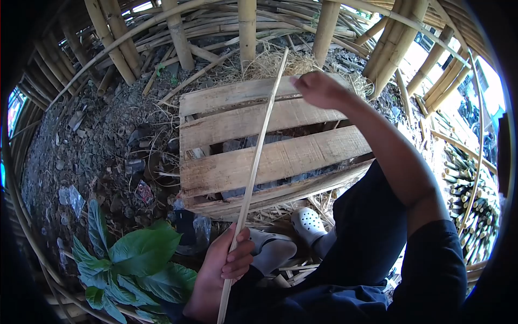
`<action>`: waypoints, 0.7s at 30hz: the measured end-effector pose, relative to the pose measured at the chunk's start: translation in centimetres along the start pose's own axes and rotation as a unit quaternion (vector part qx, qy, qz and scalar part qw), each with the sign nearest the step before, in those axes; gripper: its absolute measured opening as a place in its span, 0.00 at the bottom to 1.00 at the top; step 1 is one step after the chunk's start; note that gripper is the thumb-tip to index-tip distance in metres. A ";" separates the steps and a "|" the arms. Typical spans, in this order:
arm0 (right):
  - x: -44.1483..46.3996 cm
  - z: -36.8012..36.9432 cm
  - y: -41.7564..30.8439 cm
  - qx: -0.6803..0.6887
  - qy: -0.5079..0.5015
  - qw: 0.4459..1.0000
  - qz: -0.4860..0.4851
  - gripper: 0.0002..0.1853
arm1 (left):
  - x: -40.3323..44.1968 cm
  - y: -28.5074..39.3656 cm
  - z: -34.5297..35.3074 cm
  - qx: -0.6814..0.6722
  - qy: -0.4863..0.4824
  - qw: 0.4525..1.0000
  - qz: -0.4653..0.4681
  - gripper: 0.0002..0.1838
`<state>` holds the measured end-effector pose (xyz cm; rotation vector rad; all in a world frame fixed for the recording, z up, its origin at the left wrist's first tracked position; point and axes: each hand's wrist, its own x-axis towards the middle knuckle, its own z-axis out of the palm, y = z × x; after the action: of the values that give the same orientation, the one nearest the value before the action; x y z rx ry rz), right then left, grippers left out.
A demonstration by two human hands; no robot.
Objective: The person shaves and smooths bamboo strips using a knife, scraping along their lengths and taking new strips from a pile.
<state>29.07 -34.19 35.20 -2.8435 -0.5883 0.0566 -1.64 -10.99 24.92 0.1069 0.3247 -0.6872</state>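
Note:
A long, pale bamboo strip (259,146) slants across the view, its upper tip above the back of a slatted wooden crate (275,159). Around the strip's lower part, my left hand (232,256) has its fingers wrapped, in front of the crate. My right hand (321,89) is over the crate's back right part, just right of the strip's upper end, with its fingers curled in. Whether it holds anything thin is hidden. Between the crate's slats, dark gaps show.
Bamboo posts (247,29) stand behind the crate. A leafy green plant (143,251) grows at the lower left. My feet in light clogs (308,225) are below the crate. Cut bamboo pieces (469,208) are stacked at the right. Littered soil (102,156) lies left.

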 end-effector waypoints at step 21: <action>3.7 6.3 7.7 -0.046 0.081 0.979 -0.182 0.20 | 0.0 1.6 -0.8 -0.061 -0.045 0.997 0.021 0.19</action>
<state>34.90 -38.23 27.26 -2.7409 -1.0843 -0.2692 -0.80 -9.55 24.18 -0.0324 0.2763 -0.6262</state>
